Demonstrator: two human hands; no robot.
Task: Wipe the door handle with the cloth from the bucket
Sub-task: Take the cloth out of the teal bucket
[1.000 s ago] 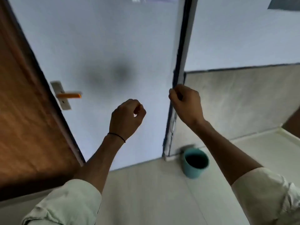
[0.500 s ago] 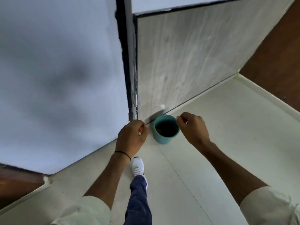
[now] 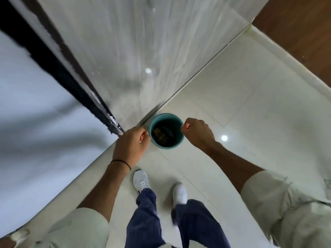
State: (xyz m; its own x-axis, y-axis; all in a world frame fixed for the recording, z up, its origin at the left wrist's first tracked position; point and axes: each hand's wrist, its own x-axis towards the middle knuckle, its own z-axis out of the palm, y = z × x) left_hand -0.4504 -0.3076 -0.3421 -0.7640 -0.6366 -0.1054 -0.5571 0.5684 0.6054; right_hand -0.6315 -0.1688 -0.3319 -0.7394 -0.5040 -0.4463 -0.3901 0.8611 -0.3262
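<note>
The teal bucket (image 3: pixel 165 115) stands on the floor (image 3: pixel 232 104) at the wall's foot, with a dark cloth (image 3: pixel 161 135) in its bottom. The left hand (image 3: pixel 132 147) and right hand (image 3: pixel 197 133) flank its rim, fingers curled and holding nothing. One hand should open, reach straight down and pinch the cloth without tipping the bucket.

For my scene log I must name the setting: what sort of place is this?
Probably an indoor corner of a room or corridor: glossy pale floor tiles, a grey marble-look wall panel beside a white wall, and a teal bucket standing on the tiles.
</note>
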